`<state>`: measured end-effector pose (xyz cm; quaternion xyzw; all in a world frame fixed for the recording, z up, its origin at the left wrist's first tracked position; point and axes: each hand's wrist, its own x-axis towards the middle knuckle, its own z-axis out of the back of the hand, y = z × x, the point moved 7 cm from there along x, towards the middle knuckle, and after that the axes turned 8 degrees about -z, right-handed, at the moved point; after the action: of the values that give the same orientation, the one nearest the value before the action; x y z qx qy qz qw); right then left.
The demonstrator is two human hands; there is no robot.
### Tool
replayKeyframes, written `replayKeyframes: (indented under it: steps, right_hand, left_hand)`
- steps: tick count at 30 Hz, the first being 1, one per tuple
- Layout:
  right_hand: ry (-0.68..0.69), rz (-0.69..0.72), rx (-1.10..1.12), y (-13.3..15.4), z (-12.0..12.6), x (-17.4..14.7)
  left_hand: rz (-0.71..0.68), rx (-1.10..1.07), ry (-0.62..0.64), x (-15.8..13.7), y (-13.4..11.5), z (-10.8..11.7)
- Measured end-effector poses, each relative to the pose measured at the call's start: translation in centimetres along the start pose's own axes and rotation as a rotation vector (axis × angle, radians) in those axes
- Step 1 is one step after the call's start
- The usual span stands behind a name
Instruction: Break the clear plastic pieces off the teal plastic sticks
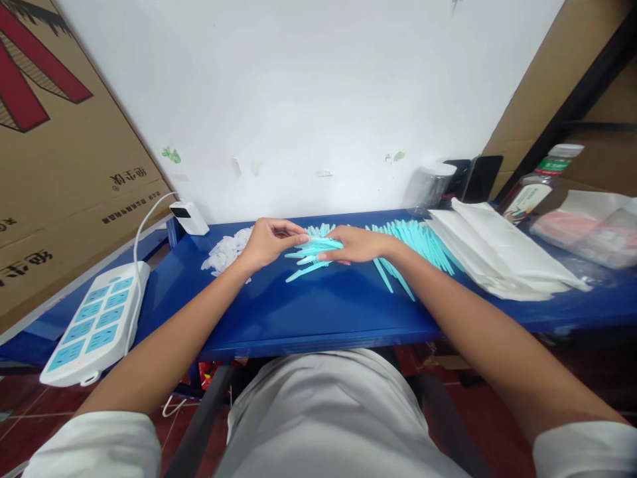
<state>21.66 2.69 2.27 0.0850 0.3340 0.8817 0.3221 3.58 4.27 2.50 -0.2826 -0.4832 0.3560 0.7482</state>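
Slim turquoise plastic sticks, shaped like eyebrow razors [311, 252], fan out from my right hand [355, 243], whose thumb and fingers close around several of them. My left hand [273, 242] meets them from the left, thumb and fingertips pinched together at the ends of the sticks. Whatever sits in that pinch is too small to make out. Just left of my left hand lies a heap of small translucent white plastic pieces [223, 252], partly covered by the hand. Beyond my right wrist spreads a larger pile of the turquoise razors [423, 242], some jutting toward me.
On the blue table [298, 318], white paper-like sleeves [502, 255] are stacked at right, near a bottle [535, 182], a clear container [430, 186] and a pink-white package [587, 229]. At left are a power strip [94, 322], a small white device [189, 218] and a cardboard box [74, 166].
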Motion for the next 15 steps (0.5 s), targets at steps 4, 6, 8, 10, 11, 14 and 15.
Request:
replayKeyframes:
  steps: [4,6,8,10,11,14,15]
  right_hand:
    - [-0.004,-0.020,-0.001,-0.2,-0.2,0.1]
    - [-0.009,-0.015,0.003,-0.3,-0.1,0.2]
    - [-0.014,-0.006,0.003,-0.3,0.1,0.2]
    - [-0.018,0.000,-0.001,-0.3,0.2,0.1]
    - [-0.017,0.004,-0.002,-0.2,0.3,0.1]
    - [-0.017,0.014,0.002,-0.1,0.3,0.1]
    - [-0.019,0.014,0.002,-0.1,0.3,0.1]
  left_hand:
    - [0.019,-0.020,0.005,-0.2,-0.2,-0.5]
    - [0.025,-0.022,0.009,-0.2,-0.3,-0.4]
    - [0.024,-0.024,0.008,-0.2,-0.4,-0.3]
    - [0.017,-0.032,0.014,-0.1,-0.5,-0.2]
    - [0.013,-0.036,0.021,-0.1,-0.5,-0.1]
    - [-0.022,-0.029,0.027,0.0,-0.9,-0.1]
    - [-0.048,-0.020,0.019,0.0,-1.1,-0.1]
